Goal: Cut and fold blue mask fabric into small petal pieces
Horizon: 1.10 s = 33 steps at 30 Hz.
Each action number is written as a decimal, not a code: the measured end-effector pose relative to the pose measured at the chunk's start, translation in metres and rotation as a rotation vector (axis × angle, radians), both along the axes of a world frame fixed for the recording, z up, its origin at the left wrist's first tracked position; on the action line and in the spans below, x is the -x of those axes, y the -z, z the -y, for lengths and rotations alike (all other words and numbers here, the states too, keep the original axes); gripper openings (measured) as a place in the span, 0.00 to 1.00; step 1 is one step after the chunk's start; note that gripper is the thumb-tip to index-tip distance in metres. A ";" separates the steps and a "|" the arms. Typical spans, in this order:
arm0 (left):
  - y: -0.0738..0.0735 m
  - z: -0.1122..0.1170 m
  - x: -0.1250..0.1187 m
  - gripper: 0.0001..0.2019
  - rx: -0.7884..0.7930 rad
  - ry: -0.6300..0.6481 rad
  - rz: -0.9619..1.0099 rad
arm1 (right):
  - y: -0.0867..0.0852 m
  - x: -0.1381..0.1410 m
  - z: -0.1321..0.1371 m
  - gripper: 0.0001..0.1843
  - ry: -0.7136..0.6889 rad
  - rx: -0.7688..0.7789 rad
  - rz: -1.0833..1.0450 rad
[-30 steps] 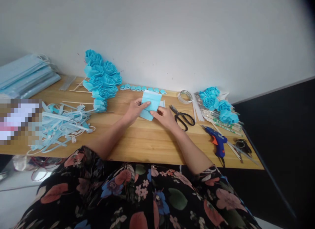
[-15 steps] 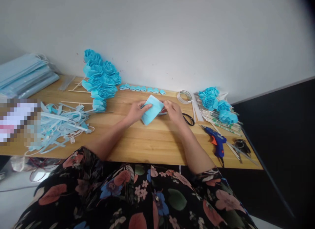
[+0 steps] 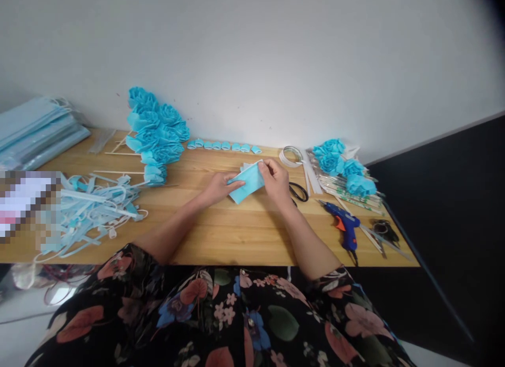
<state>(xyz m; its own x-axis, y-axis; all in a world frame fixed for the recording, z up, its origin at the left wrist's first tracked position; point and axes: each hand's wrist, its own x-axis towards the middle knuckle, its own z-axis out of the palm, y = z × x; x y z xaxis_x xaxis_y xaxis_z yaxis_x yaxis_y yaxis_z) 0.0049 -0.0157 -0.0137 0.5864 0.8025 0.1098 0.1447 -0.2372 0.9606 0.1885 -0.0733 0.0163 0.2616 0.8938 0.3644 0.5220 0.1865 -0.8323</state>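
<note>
A light-blue piece of mask fabric [image 3: 249, 185] is held between my two hands, above the middle of the wooden table [image 3: 232, 230]. My left hand [image 3: 219, 189] pinches its left side, thumb lying on top. At the upper right corner, my right hand [image 3: 276, 178] grips it with bent fingers. A paler layer shows behind the top edge, so the piece looks partly folded. Black-handled scissors [image 3: 300, 192] lie just right of my right hand, their blades hidden behind it. Several small rolled blue pieces [image 3: 216, 145] stand in a row beyond my hands.
On the left are blue fabric flowers [image 3: 158, 130] on sticks, a heap of cut mask strips [image 3: 94, 204] and stacked masks [image 3: 35, 127]. To the right lie a tape roll [image 3: 291, 156], more flowers [image 3: 330, 155] and a blue glue gun [image 3: 347, 227]. A wall [image 3: 252, 67] stands behind.
My right hand has moved over the fabric's upper right corner. The fabric has gone from a flat, upright diamond to a lower, partly folded shape. The view has shifted slightly.
</note>
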 end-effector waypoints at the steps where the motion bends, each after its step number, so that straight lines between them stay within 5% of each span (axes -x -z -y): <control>1: 0.000 0.000 0.000 0.15 0.004 0.001 -0.004 | 0.000 -0.002 -0.001 0.17 0.025 -0.018 0.023; 11: -0.006 0.010 -0.001 0.18 0.127 0.238 -0.047 | 0.005 0.000 0.002 0.19 0.150 -0.108 0.148; 16: -0.013 0.005 0.005 0.16 0.130 0.319 -0.046 | 0.004 0.000 0.005 0.19 0.045 -0.121 0.239; 22: -0.030 -0.001 0.012 0.18 0.065 0.101 0.135 | 0.005 0.000 0.004 0.19 -0.072 -0.135 0.291; 29: -0.028 0.003 -0.009 0.15 0.155 0.014 0.173 | 0.006 0.005 0.004 0.16 -0.074 -0.056 0.182; 33: -0.037 0.001 -0.010 0.15 0.160 -0.082 0.237 | 0.007 0.011 0.000 0.34 -0.150 0.058 -0.149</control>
<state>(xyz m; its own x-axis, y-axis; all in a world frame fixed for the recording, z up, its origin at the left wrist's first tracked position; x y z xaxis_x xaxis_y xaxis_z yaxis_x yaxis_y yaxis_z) 0.0149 -0.0167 0.0232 0.4921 0.8642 0.1046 -0.0761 -0.0770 0.9941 0.1771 -0.0736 0.0093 0.1713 0.9450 0.2786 0.3623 0.2025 -0.9098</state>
